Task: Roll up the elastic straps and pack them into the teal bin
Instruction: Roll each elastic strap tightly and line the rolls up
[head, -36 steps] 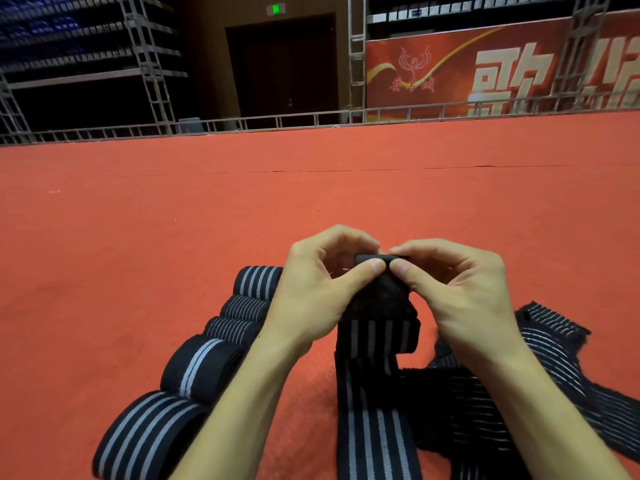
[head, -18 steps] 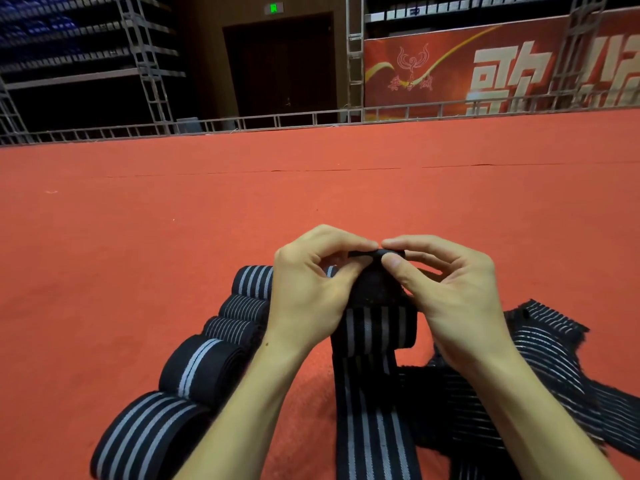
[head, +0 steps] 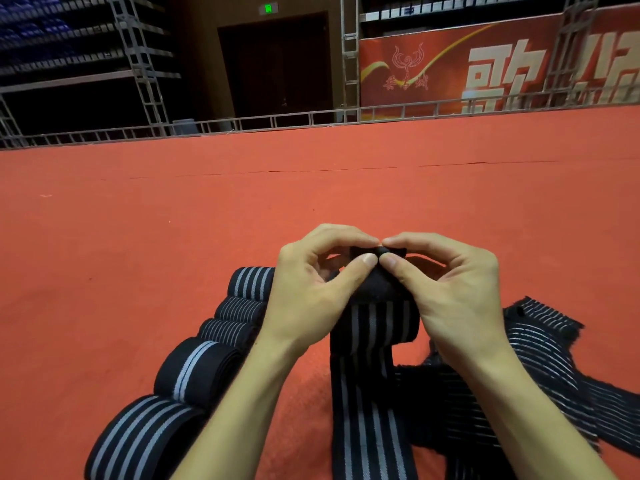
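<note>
One big red floor (head: 156,254) fills most of the view, and the straps lie on it near the person. I cannot see the teal bin anywhere, so I think no strap is packed yet.

On the right a pile of loose straps (head: 543,355) lies flat and messy. I think these wait for their turn, close enough to reach.

On the left five rolled straps (head: 197,367) sit side by side in a neat row, touching one another. They look done. Lined up like this, they are probably easy to scoop up for the bin later.

In the middle one long strap (head: 367,410) runs from the bottom of the view up to the hands. Its top part is lifted off the floor, and the rest hangs down flat, which I think helps keep it straight for rolling.

The left hand (head: 308,292) and the right hand (head: 457,296) both pinch the dark end of the strap (head: 377,287). The two thumbs (head: 362,262) meet on the near side, and the curled fingers hold the far side. I think they squeeze the end this tightly to fold the first small turn, because a loose start would make a floppy roll.
</note>
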A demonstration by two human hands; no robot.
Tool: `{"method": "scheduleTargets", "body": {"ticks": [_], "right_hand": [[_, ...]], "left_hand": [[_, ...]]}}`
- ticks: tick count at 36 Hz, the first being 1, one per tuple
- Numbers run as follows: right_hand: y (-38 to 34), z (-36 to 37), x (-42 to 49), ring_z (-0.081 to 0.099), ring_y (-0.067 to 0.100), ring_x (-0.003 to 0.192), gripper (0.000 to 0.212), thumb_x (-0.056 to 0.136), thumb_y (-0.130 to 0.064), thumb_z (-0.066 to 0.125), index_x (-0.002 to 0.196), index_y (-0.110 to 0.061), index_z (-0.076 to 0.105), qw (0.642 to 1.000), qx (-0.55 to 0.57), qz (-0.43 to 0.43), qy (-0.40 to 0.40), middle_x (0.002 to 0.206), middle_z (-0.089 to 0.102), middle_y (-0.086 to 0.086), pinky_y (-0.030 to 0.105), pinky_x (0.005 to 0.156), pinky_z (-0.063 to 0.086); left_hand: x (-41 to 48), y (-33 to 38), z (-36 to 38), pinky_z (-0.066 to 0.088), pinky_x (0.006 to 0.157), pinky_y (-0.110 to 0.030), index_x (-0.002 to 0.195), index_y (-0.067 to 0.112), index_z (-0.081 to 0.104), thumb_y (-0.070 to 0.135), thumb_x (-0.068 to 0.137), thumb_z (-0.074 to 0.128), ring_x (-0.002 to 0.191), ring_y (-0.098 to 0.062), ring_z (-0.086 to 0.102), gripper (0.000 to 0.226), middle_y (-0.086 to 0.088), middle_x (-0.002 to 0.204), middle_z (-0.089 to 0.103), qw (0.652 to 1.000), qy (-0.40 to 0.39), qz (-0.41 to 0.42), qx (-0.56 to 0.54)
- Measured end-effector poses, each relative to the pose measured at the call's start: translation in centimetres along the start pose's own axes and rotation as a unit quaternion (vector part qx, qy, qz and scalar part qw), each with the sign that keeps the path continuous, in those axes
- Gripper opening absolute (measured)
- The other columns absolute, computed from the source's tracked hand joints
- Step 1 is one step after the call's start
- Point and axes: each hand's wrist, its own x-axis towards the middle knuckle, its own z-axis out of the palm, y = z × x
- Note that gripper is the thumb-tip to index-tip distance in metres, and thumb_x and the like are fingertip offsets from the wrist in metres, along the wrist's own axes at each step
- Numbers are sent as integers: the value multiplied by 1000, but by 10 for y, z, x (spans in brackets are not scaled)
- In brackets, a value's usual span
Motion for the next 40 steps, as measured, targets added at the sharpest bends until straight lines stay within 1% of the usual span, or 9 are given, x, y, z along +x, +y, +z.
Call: {"method": "scheduleTargets", "body": {"ticks": [5, 10, 15, 18, 21, 25, 28, 33, 40], "right_hand": [[-1, -2, 1, 73, 9, 78, 21, 79, 6, 75, 86, -14, 75, 1000, 7, -17, -3, 88, 76, -2, 22, 75, 57], [1, -2, 0, 74, 14, 80, 20, 79, 6, 76, 87, -12, 75, 1000, -1, -24, 0, 89, 76, 1, 26, 78, 58], [-1, -1, -1, 74, 15, 80, 22, 80, 2, 76, 89, -18, 74, 1000, 10, 18, -8, 88, 76, -3, 27, 75, 58], [0, -2, 1, 73, 13, 85, 20, 86, -8, 73, 99, -23, 72, 997, -4, 67, -26, 94, 76, -4, 30, 74, 59], [0, -2, 1, 71, 10, 94, 14, 89, -19, 68, 103, -23, 70, 992, -8, 106, -65, 96, 75, -5, 34, 76, 60], [-3, -2, -1, 72, 20, 96, 29, 79, -34, 66, 103, -18, 71, 984, 62, 129, -106, 97, 76, 6, 34, 81, 60], [-5, 0, -1, 73, 24, 92, 30, 79, -33, 64, 101, -13, 72, 975, 125, 160, -90, 94, 76, 12, 35, 82, 59], [-9, 3, -2, 72, 19, 85, 30, 74, -35, 67, 91, -11, 74, 974, 138, 171, -50, 86, 75, 7, 41, 84, 58], [-16, 4, -1, 72, 23, 83, 30, 71, -31, 70, 91, -8, 73, 974, 143, 171, -46, 85, 75, 8, 51, 86, 57]], "left_hand": [[-1, 3, 4, 49, 57, -20, 90, 18, 72, 11, 90, 68, 70, -9, 64, 8, -3, 87, 71, 995, 11, -78, -65], [0, 5, 2, 51, 56, -27, 89, 15, 74, 8, 88, 69, 66, -20, 64, 8, 0, 84, 71, 991, 15, -102, -83], [-1, 6, 1, 49, 51, -23, 85, 12, 73, -2, 85, 70, 58, -13, 63, 14, 0, 76, 70, 989, 37, -94, -109], [-2, 6, 2, 47, 50, -20, 84, 12, 72, -5, 84, 69, 54, -9, 62, 18, 0, 68, 69, 988, 45, -88, -120], [-2, 5, 2, 49, 54, -22, 83, 14, 73, -6, 85, 69, 58, -12, 65, 21, -5, 68, 72, 990, 50, -65, -118], [-1, -1, -1, 56, 67, -31, 84, 18, 75, -1, 82, 74, 75, -21, 70, 20, -14, 83, 74, 992, 58, -32, -110], [0, -3, -1, 55, 72, -27, 87, 16, 75, -1, 81, 75, 82, -18, 70, 18, -12, 92, 73, 995, 64, 1, -83], [0, -7, 3, 49, 80, -18, 91, 14, 71, -1, 80, 72, 89, -8, 65, 19, -4, 93, 67, 992, 61, 111, 6], [2, -11, 0, 49, 80, -23, 92, 10, 69, -7, 81, 70, 88, -16, 66, 21, -10, 93, 64, 972, 63, 219, 59]]}}
